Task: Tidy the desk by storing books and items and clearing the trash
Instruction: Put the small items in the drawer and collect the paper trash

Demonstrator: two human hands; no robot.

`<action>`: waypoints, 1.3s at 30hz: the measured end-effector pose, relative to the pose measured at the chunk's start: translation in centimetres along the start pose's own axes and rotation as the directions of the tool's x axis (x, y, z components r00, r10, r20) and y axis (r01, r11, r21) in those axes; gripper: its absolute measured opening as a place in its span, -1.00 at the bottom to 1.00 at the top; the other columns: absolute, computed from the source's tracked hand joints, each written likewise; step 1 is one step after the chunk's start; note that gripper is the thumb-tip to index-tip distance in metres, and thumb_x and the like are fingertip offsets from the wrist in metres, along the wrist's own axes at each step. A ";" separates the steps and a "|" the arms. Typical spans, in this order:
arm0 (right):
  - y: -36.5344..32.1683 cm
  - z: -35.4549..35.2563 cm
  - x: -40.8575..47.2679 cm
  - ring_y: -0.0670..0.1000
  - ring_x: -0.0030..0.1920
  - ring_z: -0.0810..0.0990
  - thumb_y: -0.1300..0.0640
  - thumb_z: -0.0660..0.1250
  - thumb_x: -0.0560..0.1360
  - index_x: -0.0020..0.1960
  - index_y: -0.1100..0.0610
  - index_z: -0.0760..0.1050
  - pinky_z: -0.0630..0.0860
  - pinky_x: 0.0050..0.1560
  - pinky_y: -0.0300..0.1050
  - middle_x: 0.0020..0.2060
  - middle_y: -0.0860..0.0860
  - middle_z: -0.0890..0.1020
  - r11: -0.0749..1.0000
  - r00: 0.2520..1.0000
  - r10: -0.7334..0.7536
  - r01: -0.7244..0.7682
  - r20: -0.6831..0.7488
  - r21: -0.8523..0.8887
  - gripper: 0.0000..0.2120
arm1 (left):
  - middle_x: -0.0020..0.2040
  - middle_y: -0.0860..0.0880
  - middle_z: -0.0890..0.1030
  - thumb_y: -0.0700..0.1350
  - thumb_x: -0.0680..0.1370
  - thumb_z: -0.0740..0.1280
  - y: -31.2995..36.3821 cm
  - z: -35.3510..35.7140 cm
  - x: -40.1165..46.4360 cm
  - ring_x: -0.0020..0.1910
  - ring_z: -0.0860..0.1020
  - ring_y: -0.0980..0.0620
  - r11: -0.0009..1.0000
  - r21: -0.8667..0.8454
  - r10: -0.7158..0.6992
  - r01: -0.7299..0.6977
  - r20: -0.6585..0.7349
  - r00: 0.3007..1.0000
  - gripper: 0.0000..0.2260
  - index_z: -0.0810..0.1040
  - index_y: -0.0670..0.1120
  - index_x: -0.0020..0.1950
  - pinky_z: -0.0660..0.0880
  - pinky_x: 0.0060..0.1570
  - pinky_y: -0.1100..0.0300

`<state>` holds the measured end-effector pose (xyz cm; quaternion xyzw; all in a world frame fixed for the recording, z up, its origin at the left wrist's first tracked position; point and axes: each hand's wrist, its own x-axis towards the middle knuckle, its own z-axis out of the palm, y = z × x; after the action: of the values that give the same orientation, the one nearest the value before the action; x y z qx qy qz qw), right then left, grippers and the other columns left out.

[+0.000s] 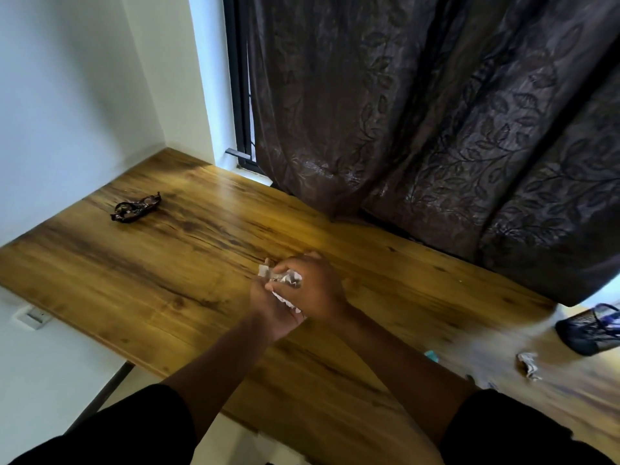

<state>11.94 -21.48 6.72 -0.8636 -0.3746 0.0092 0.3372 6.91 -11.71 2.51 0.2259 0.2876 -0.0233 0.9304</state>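
Over the middle of the wooden desk (pixel 167 273), both my hands close around a crumpled silver-white wrapper (pixel 288 278). My left hand (pixel 268 305) cups it from below. My right hand (pixel 317 286) presses on it from above and the right. Only the wrapper's crinkled edges show between my fingers. A dark brown crumpled wrapper (pixel 135 207) lies at the desk's far left, apart from my hands. Another small crumpled silver scrap (pixel 529 364) lies on the desk at the right.
A dark leaf-patterned curtain (pixel 453 129) hangs along the desk's back edge. A dark mesh holder (pixel 587 333) stands at the far right, blurred. A small teal object (pixel 432 355) peeks out beside my right forearm. White walls close in the desk's left corner.
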 end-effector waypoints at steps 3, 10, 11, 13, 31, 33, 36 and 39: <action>1.3 0.2 -0.8 -0.10 0.04 0.45 -0.23 0.45 0.43 0.09 -0.11 0.67 0.49 -0.03 -0.07 -0.06 -0.16 0.70 0.998 0.999 -0.046 0.044 -0.030 -0.055 -0.69 | -0.04 -0.09 0.70 0.29 0.57 0.22 -0.5 0.3 0.5 -0.10 0.70 -0.08 1.000 -0.012 -0.009 0.009 -0.002 1.000 -0.51 0.63 -0.11 0.10 0.62 -0.20 0.11; 3.7 -0.3 -2.3 -0.02 0.15 0.48 -0.26 0.47 0.42 0.11 -0.05 0.64 0.50 0.09 0.00 0.10 -0.14 0.54 0.994 0.987 -0.065 0.050 -0.150 -0.099 -0.62 | -0.03 -0.11 0.70 0.17 0.55 0.22 -2.5 1.6 1.3 -0.02 0.68 -0.12 0.996 0.087 -0.028 0.024 0.046 0.999 -0.59 0.72 -0.09 -0.03 0.52 -0.02 0.03; 4.0 -0.6 -2.5 -0.02 0.16 0.47 -0.25 0.47 0.42 0.13 -0.04 0.61 0.50 0.09 0.01 0.10 -0.13 0.52 0.995 0.985 -0.058 0.043 -0.164 -0.092 -0.60 | -0.04 -0.11 0.69 0.13 0.52 0.21 -2.9 1.8 1.5 -0.02 0.68 -0.12 0.994 0.107 -0.030 0.024 0.055 0.998 -0.60 0.74 -0.09 -0.08 0.49 0.00 0.03; 4.3 -1.2 -3.1 -0.01 0.16 0.46 -0.24 0.47 0.42 0.14 -0.03 0.54 0.49 0.09 0.02 0.10 -0.11 0.49 0.996 0.982 -0.043 0.027 -0.181 -0.089 -0.59 | -0.07 -0.11 0.67 0.04 0.57 0.15 -3.6 2.4 1.5 -0.09 0.69 -0.10 0.992 0.124 -0.036 0.026 0.083 0.996 -0.60 0.73 -0.10 -0.13 0.47 -0.01 0.05; 15.7 -11.7 -16.2 0.15 0.23 0.56 0.12 0.39 0.51 0.31 0.00 0.53 0.61 0.10 0.06 0.20 0.06 0.58 0.781 0.848 0.525 -0.444 0.078 -0.439 -0.63 | 0.05 -0.15 0.64 0.06 0.55 0.35 -11.3 4.8 3.7 -0.10 0.60 -0.04 0.933 0.044 -0.361 0.358 0.111 0.926 -0.73 0.54 -0.09 0.13 0.50 -0.23 0.23; 16.1 -11.3 -17.8 0.14 0.21 0.56 0.19 0.41 0.48 0.33 -0.06 0.54 0.62 0.08 0.04 0.19 0.05 0.55 0.771 0.831 0.540 -0.424 0.134 -0.476 -0.57 | 0.08 -0.16 0.63 0.07 0.55 0.37 -12.2 5.2 3.6 -0.11 0.59 -0.03 0.929 0.020 -0.368 0.369 0.125 0.921 -0.69 0.52 -0.09 0.18 0.51 -0.23 0.25; 16.4 -10.6 -18.9 0.12 0.22 0.53 0.28 0.38 0.50 0.34 -0.05 0.55 0.60 0.09 0.02 0.20 0.06 0.54 0.764 0.837 0.535 -0.421 0.116 -0.489 -0.54 | 0.15 -0.15 0.60 0.10 0.54 0.38 -13.0 5.5 3.8 -0.13 0.60 -0.04 0.929 -0.005 -0.367 0.371 0.134 0.920 -0.60 0.47 -0.07 0.29 0.55 -0.25 0.21; 16.5 -10.4 -19.0 0.11 0.09 0.62 0.28 0.40 0.48 0.22 0.00 0.60 0.62 -0.01 -0.01 0.10 0.04 0.61 0.791 0.855 0.518 -0.464 0.034 -0.398 -0.65 | 0.14 -0.15 0.60 0.10 0.55 0.35 -13.5 6.0 3.9 -0.09 0.64 -0.09 0.938 -0.007 -0.344 0.347 0.121 0.931 -0.62 0.49 -0.08 0.29 0.60 -0.25 0.15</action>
<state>11.66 -48.03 0.55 -0.9764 -0.1544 0.0857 0.1241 10.96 -26.06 -0.69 0.1570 0.2677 -0.1959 0.9302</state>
